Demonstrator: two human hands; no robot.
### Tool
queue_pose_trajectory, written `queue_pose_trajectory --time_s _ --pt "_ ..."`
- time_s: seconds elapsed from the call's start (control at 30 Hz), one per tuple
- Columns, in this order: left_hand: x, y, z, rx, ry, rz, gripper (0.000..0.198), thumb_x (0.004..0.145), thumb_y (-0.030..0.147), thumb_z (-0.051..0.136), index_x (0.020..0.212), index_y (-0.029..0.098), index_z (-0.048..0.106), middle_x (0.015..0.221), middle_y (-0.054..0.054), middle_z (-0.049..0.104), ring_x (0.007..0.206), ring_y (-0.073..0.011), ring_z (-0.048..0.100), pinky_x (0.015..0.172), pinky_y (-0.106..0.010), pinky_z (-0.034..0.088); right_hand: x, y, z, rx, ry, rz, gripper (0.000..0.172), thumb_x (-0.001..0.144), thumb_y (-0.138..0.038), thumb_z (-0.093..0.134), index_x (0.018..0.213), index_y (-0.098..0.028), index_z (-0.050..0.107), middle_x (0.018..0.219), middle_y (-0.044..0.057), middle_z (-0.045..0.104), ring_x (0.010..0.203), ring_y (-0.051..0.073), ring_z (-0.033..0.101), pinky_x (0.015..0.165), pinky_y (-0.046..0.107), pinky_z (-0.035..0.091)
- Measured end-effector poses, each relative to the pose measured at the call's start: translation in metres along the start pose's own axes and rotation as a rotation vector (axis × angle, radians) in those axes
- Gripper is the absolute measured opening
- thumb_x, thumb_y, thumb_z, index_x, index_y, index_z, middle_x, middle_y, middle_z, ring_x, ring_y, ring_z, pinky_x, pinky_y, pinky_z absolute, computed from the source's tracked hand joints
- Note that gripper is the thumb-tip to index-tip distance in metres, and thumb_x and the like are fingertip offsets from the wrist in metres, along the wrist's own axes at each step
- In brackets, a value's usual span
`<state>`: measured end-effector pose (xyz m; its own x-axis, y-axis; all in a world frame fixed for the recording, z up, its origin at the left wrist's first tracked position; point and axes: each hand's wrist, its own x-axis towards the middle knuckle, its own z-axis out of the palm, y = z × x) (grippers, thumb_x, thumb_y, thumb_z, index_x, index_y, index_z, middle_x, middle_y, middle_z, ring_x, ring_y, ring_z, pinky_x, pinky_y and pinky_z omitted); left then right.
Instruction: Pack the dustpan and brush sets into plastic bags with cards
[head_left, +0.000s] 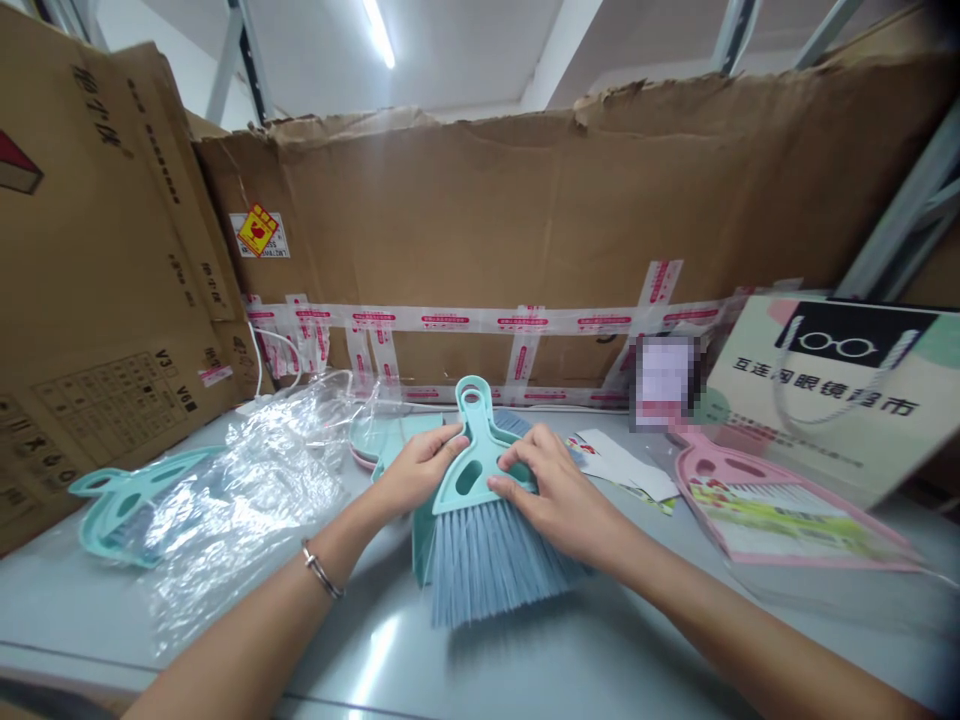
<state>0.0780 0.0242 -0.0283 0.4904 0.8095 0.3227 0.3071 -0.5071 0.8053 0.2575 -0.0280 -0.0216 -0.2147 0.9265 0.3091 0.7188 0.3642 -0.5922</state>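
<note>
A mint-green hand brush (484, 560) with blue-grey bristles is held up in front of me, its handle pointing away and its bristles toward me. Behind its left side shows the edge of a mint-green dustpan (422, 545). My left hand (420, 465) is closed at the brush's left edge, thumb by the neck; its fingers are partly hidden behind. My right hand (559, 490) grips the right side of the brush head, thumb and fingertips at one of the oval holes. Further mint and pink dustpans (364, 440) lie just beyond my left hand.
Crumpled clear plastic bags (262, 470) and a mint brush set (127, 515) are on the left. To the right lie printed cards (626, 465), a bagged pink dustpan set (802, 510) and a paper carrier bag (832, 400). A large cardboard box (480, 220) stands behind the grey table (360, 650).
</note>
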Motion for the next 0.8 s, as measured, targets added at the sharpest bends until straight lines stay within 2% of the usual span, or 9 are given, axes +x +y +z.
queue_pose_trajectory --time_s 0.13,0.23,0.33,0.43,0.5,0.6,0.7,0.8 --pt "-0.002 0.0 0.0 0.26 0.059 0.103 0.03 0.089 0.031 0.037 0.087 0.015 0.062 0.069 0.0 0.057 0.062 -0.0119 0.048 0.059 -0.022 0.039 -0.001 -0.001 -0.002 -0.034 0.042 -0.041 0.008 0.081 -0.027 0.055 0.077 -0.021 0.05 0.087 0.004 0.045 0.089 0.021 0.047 0.079 0.038 0.041" --pt "-0.002 -0.001 -0.004 0.431 0.065 0.189 0.028 0.09 0.028 0.035 0.088 0.016 0.06 0.068 0.0 0.058 0.06 -0.0119 0.049 0.059 -0.023 0.038 -0.002 -0.003 -0.003 -0.024 0.072 -0.066 0.007 0.08 -0.025 0.055 0.077 -0.021 0.05 0.087 0.004 0.046 0.089 0.021 0.046 0.079 0.038 0.041" --pt "-0.002 -0.001 -0.011 0.47 0.096 0.22 0.026 0.089 0.027 0.036 0.092 0.018 0.06 0.074 -0.002 0.062 0.064 -0.0138 0.054 0.063 -0.024 0.04 -0.004 -0.003 -0.002 0.039 0.041 -0.042 0.006 0.078 -0.024 0.056 0.075 -0.021 0.051 0.086 0.003 0.046 0.088 0.02 0.047 0.078 0.037 0.041" --pt "-0.001 0.001 -0.014 0.439 0.174 0.182 0.027 0.089 0.026 0.036 0.096 0.018 0.06 0.08 -0.004 0.064 0.068 -0.0157 0.056 0.067 -0.026 0.042 -0.006 -0.003 -0.001 0.121 0.009 -0.015 0.006 0.076 -0.023 0.057 0.072 -0.022 0.053 0.084 0.002 0.046 0.085 0.019 0.048 0.078 0.037 0.041" --pt "0.0 0.0 -0.013 0.409 0.163 0.152 0.027 0.088 0.027 0.036 0.097 0.018 0.06 0.082 -0.004 0.065 0.071 -0.0167 0.057 0.069 -0.027 0.042 -0.006 -0.002 -0.003 0.191 0.0 -0.007 0.005 0.075 -0.025 0.056 0.072 -0.022 0.054 0.082 0.002 0.046 0.082 0.018 0.047 0.078 0.037 0.04" --pt "0.001 -0.004 -0.008 0.411 0.147 0.096 0.027 0.088 0.029 0.035 0.091 0.017 0.06 0.077 -0.004 0.063 0.069 -0.0166 0.055 0.067 -0.027 0.041 -0.003 0.0 -0.011 0.402 -0.062 -0.026 0.012 0.072 -0.034 0.057 0.073 -0.023 0.055 0.079 0.001 0.045 0.074 0.016 0.046 0.072 0.033 0.041" --pt "0.002 -0.011 -0.007 0.426 0.201 0.039 0.027 0.088 0.029 0.034 0.087 0.016 0.059 0.075 -0.003 0.061 0.068 -0.0166 0.053 0.066 -0.027 0.04 0.002 0.004 -0.02 0.8 -0.173 -0.007 0.024 0.069 -0.046 0.058 0.077 -0.024 0.052 0.073 -0.001 0.046 0.064 0.015 0.046 0.063 0.03 0.041" --pt "0.002 -0.015 -0.008 0.4 0.207 0.004 0.027 0.087 0.029 0.035 0.091 0.017 0.058 0.077 -0.003 0.062 0.074 -0.0184 0.055 0.07 -0.027 0.04 0.007 0.008 -0.023 1.129 -0.25 0.053 0.033 0.072 -0.057 0.046 0.07 -0.024 0.047 0.067 -0.002 0.047 0.057 0.015 0.047 0.059 0.032 0.041"
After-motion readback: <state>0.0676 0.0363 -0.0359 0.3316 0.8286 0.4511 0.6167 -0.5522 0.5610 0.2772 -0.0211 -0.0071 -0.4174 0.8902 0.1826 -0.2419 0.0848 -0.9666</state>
